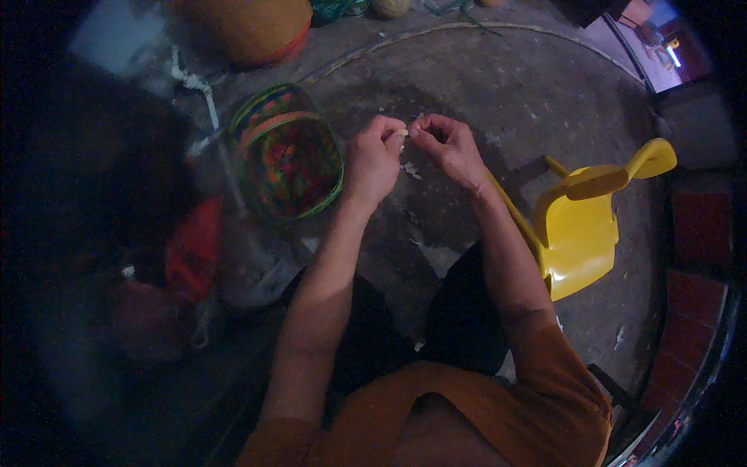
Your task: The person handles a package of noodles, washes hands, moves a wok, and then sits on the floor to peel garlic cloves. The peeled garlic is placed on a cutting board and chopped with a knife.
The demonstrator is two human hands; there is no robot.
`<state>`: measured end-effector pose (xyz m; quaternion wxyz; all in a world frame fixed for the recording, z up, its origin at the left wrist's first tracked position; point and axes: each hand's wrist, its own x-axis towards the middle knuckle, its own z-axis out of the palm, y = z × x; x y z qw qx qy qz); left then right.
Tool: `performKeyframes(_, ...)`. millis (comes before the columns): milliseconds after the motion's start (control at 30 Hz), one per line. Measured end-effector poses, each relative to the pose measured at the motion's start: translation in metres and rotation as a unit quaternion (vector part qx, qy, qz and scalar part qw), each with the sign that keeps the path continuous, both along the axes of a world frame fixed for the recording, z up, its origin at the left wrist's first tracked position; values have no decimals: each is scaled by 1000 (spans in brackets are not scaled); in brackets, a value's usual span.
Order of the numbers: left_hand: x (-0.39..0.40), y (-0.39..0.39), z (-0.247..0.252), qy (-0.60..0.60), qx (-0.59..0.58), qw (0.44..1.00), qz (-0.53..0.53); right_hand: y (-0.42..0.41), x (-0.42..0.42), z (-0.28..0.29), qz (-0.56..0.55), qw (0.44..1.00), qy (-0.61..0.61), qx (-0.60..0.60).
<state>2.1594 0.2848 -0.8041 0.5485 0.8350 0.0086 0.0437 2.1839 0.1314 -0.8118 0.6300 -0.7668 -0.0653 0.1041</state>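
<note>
My left hand (378, 153) pinches a small pale piece (402, 133), which looks like a garlic clove, between thumb and fingertips. Close against it on the right, my right hand (446, 145) has its thumb and index fingertip pressed together at the piece's edge. Whether a bit of skin is between those fingertips is too small to tell. Pale, papery scraps (411, 170) lie on the dark floor below both hands. To the left of my left hand stands a green-rimmed basket (335, 195) with an orange-pink handle, holding blurred red and green contents.
A yellow plastic chair (583, 233) stands to the right, near my right forearm. A large orange-brown container (251, 26) and a white pipe (209, 102) are at the upper left. Red bags (195, 251) lie at the left. A hose (467, 25) curves across the floor ahead.
</note>
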Motion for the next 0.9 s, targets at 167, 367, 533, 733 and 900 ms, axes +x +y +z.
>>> performKeyframes(167, -1, 0, 1, -15, 41, 999, 4, -1, 2, -9, 22, 999, -47, -9)
performKeyframes(367, -2, -9, -4, -12, -6, 999, 35, 3, -1, -16, 2, 998, -60, -18)
performKeyframes(533, 0, -2, 1, 195, -379, 905, 14, 9, -2, -15, -30, 995, -83, 54)
performKeyframes(733, 0, 6, -11, 221, -591, 776, 16, 7, -6, -8, 60, 978, -193, -60)
performKeyframes(900, 1, 12, -12, 187, -543, 819, -10, 13, -9, -3, 14, 993, -114, 18)
